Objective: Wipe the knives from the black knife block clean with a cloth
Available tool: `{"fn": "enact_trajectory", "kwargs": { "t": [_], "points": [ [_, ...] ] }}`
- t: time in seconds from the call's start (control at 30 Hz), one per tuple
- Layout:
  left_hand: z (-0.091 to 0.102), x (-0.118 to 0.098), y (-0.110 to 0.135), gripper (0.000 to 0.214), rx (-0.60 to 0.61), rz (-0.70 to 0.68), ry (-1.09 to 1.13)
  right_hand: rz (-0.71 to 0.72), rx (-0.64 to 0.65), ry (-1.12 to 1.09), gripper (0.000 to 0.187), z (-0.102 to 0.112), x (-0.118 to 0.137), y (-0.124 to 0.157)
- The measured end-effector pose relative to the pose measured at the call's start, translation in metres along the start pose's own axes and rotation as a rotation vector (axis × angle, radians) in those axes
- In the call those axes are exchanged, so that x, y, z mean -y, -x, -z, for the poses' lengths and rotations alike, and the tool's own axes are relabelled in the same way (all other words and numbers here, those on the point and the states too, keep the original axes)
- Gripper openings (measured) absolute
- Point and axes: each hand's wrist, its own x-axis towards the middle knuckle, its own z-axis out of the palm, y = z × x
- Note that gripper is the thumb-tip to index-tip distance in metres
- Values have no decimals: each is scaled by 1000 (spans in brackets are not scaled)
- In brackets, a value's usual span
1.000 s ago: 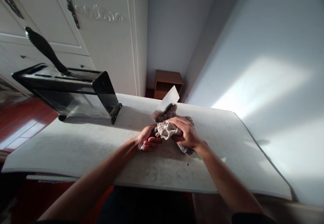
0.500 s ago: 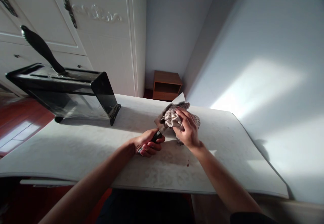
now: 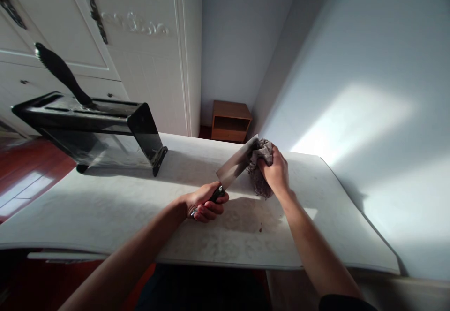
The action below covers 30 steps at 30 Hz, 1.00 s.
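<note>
White cabinet [image 3: 154, 76], brown nightstand [image 3: 231, 109], sunlit wall [image 3: 355, 114], red floor [image 3: 56, 161]

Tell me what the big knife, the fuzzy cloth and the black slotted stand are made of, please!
Knife: smooth metal blade, probably steel, as it's grey with a sheen; dark handle, maybe plastic.
Cloth: soft fabric, as it's shaggy and bunched.
Stand: shiny black frame, plastic or painted metal, I can't tell; see-through side panel, perhaps clear plastic or glass.

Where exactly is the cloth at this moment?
In the head view, just right of centre, the cloth is bunched in the right hand at the far end of the knife.
</note>
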Motion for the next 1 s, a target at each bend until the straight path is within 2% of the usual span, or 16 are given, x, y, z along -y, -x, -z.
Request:
{"fn": "enact_trajectory", "kwargs": {
  "t": [0.17,0.23,0.33,0.43,0.53,0.63,0.7,0.83,0.9,1.0],
  "points": [
    [-1,-2,1,36,-35,6,43,-369,166,-132,35,3,-7,-8],
    [-2,-3,1,36,-57,5,63,-460,190,-209,32,3,-11,-10],
    [-2,-3,2,36,-80,-12,76,-535,155,-315,32,2,-17,-12],
    [-2,-3,4,34,-91,-21,57,-585,31,-378,28,3,-19,-14],
    [-3,-2,5,34,-113,-22,30,-561,-112,-432,28,5,-20,-16],
    [-3,-1,6,36,-124,-26,8,-441,-209,-454,32,8,-19,-16],
    [-1,0,5,37,-112,-30,-18,-335,-226,-447,32,9,-17,-16],
    [7,2,2,43,-73,-10,-72,-211,-78,-439,31,11,-12,-15],
    [10,2,2,44,-65,3,-81,-207,-4,-464,32,12,-11,-15],
    [10,2,2,45,-71,5,-81,-238,38,-487,29,12,-12,-16]
  ]
}}
